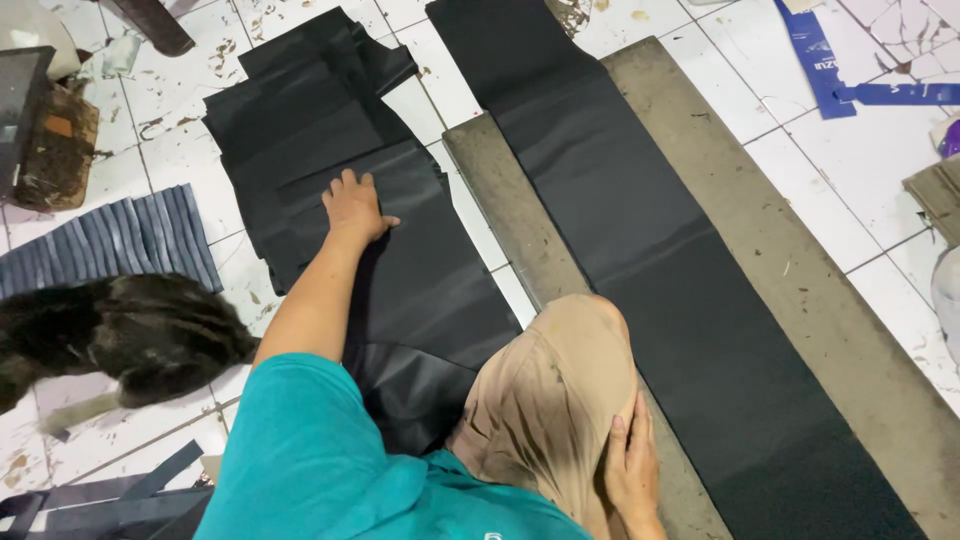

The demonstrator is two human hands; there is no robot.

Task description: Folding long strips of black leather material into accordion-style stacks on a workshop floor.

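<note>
The left hand (354,208) lies flat, fingers spread, pinning the top black fabric piece (400,250) of a floor stack; the right hand (632,468) rests open on the knee (560,385), gripping nothing.

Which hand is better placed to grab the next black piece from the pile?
Left. The left hand already lies flat on the stacked black sheets; the right hand rests on the knee, away from them.

Black fabric sheets (400,230); grey board (800,290); white tiles (800,160); teal sleeve (300,450).
</note>
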